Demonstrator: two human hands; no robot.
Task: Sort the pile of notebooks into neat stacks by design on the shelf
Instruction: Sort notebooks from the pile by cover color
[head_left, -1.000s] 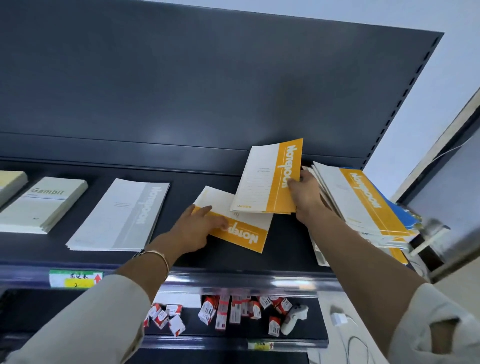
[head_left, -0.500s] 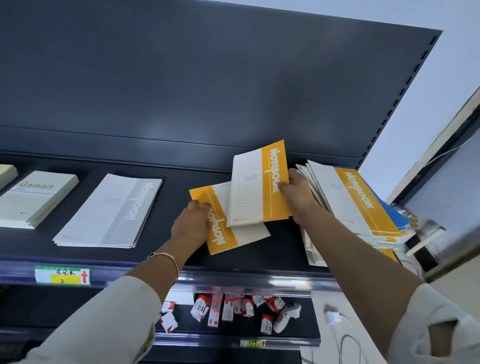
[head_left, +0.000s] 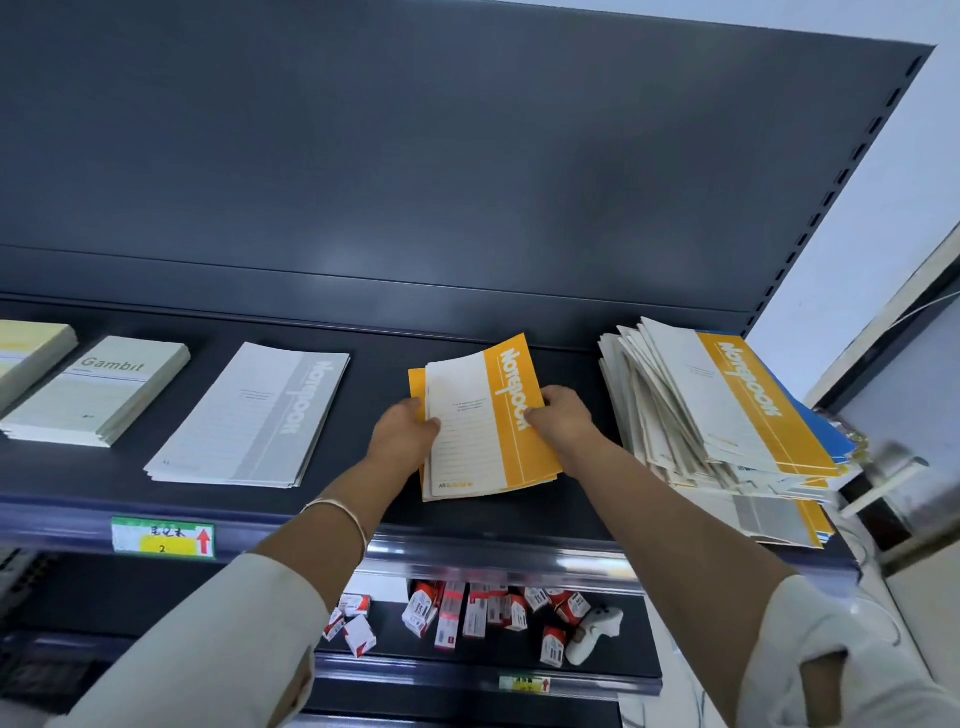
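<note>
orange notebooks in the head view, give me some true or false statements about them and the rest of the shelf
1. Both the left hand and the right hand grip the orange notebooks. True.
2. The messy pile sits at the left end of the shelf. False: it sits at the right end.
3. The grey notebook stack lies between the Gambit stack and the orange notebooks. True.
4. The top notebook of the messy pile is blue. False: it is white and orange; blue covers show lower down.
5. The lower shelf holds small red and white boxes. True.
</note>
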